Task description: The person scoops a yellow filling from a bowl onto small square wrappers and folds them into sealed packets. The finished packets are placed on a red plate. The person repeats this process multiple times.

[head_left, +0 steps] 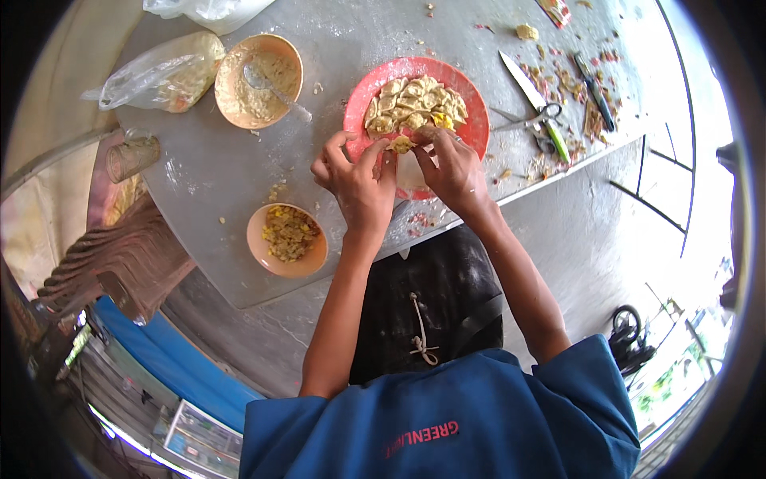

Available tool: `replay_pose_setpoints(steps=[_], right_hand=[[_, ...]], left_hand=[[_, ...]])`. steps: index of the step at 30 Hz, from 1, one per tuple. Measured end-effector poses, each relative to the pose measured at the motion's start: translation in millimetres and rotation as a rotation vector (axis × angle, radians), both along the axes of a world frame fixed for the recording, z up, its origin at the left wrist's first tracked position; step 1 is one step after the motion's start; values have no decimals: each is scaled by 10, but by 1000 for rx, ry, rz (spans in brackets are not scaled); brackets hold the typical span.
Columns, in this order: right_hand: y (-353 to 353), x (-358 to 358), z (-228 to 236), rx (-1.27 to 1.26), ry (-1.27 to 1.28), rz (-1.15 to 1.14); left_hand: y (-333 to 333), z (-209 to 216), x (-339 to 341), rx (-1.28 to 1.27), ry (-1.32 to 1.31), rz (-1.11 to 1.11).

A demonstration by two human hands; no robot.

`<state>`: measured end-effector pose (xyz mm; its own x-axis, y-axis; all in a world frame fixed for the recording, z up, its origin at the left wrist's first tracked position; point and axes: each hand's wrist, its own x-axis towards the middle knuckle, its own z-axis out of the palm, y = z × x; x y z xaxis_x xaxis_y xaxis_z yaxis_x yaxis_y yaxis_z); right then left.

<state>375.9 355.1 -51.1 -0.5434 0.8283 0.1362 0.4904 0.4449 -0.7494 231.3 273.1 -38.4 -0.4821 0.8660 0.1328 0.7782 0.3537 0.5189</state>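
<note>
Between my two hands is a small dumpling (401, 144) of pale dough, with yellowish filling showing at its top. The fingers of my left hand (359, 184) pinch its left side, while my right hand (456, 172) pinches the right side. Both hands are over the near part of a red speckled plate (476, 120). Folded dumplings (415, 104) are heaped on the plate's far half. A pale, flat piece (412, 172), perhaps a wrapper, shows below the held dumpling. Left of my left forearm stands a bowl of chopped yellow-brown filling (289, 234).
At the back left, a bowl of pale paste (231, 100) holds a spoon (275, 94), beside a plastic bag (171, 76) and a glass (133, 158). A green-handled knife (523, 82), scissors (531, 120) and a dark-handled knife (597, 92) lie among scraps on the right.
</note>
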Motion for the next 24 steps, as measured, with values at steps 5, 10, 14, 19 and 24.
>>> replay_pose_setpoints(steps=[5, 10, 14, 19, 24], right_hand=[[187, 12, -139, 86, -69, 171], [215, -1, -117, 68, -95, 193], [231, 0, -83, 57, -112, 193], [225, -3, -95, 129, -58, 192], [120, -9, -64, 187, -118, 144]], left_hand=[[88, -68, 185, -71, 7, 174], [110, -44, 248, -99, 11, 247], [127, -71, 261, -99, 20, 262], [130, -112, 262, -73, 19, 257], [123, -112, 263, -58, -12, 255]])
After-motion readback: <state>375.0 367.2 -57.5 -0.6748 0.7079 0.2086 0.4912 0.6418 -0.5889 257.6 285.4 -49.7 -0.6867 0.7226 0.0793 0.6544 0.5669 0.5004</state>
